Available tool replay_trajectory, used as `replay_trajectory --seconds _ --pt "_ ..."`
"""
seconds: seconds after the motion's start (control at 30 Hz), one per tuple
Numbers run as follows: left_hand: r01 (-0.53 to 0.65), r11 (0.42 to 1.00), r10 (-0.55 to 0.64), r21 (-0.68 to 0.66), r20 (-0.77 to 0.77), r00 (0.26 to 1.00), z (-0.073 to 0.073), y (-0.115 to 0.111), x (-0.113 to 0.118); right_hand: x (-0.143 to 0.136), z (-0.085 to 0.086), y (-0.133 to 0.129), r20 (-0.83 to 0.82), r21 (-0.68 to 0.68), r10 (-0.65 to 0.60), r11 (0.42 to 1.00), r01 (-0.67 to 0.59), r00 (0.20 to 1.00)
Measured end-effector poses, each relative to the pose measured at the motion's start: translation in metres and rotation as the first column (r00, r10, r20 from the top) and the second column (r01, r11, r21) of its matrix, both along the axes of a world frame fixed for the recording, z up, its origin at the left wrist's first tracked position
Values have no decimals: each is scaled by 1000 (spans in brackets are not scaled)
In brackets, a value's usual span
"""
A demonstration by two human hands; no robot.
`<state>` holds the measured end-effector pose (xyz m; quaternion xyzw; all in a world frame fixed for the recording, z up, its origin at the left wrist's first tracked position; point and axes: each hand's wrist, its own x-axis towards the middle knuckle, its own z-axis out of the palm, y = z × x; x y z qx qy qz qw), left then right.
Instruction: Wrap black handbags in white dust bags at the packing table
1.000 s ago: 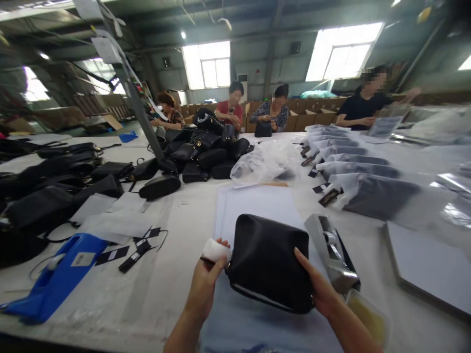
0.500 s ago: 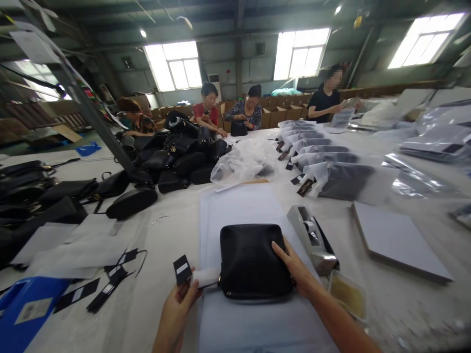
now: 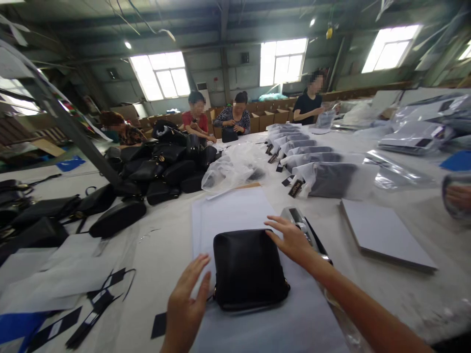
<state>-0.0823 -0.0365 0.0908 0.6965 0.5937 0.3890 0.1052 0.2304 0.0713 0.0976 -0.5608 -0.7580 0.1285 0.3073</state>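
A black handbag [image 3: 248, 269] lies flat on a stack of thin white sheets [image 3: 228, 215] in front of me. My left hand [image 3: 187, 299] is just left of the bag, fingers apart, holding nothing. Beside that wrist a dark hang tag [image 3: 159, 325] rests on the table, partly hidden by my arm. My right hand [image 3: 290, 239] is over the bag's upper right corner with its fingers spread; whether the fingertips touch the leather I cannot tell. Behind this hand a grey tape dispenser [image 3: 294, 214] is partly covered.
Black bags [image 3: 169, 166] are heaped at the left, near loose tags [image 3: 97, 301] and white sheets [image 3: 55, 274]. Several wrapped bags [image 3: 327, 179] stand in a row at right, before a white board stack [image 3: 386, 233]. Co-workers [image 3: 235, 117] sit across; another person's hand [image 3: 458, 196] shows far right.
My left hand has let go of the tag and white-wrapped strap and opened. My right hand has moved from the bag's right side up to its top corner. The camera view has turned right.
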Motion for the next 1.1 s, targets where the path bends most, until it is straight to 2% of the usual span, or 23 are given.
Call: replay_trajectory --seconds 0.07,0.13,0.2,0.3,0.47,0.57,0.63,0.77,0.97,1.1 --pt "222 973 -230 -64 -168 958 -5 16 25 -2 7 42 139 -70 65 996 -56 988" --pt "279 954 -299 -106 -302 905 -13 30 47 -5 6 87 258 -186 87 982 -39 962" --pt "251 963 -270 -102 -379 885 -23 38 62 -9 -1 129 313 -251 75 968 6 947" --pt "203 978 -205 -52 -446 871 -37 44 69 -14 -21 178 367 -305 5 945 115 930" --pt "181 980 -115 81 -511 852 -66 50 63 -29 -57 225 424 -330 -173 884 330 889" --pt "162 976 -64 149 -512 856 -82 55 63 -39 -71 237 430 -297 -256 865 403 866" --pt "151 971 -35 186 -513 858 -89 57 64 -43 -77 238 423 -255 -282 875 412 861" --pt "145 962 -6 232 -513 858 -94 59 64 -44 -77 238 394 -176 -289 908 380 872" --pt "152 968 -39 201 -478 877 -88 57 64 -32 -52 238 369 -194 -247 922 334 896" --pt "174 978 -106 115 -444 890 -70 50 64 -22 -24 211 309 -222 -92 961 166 946"
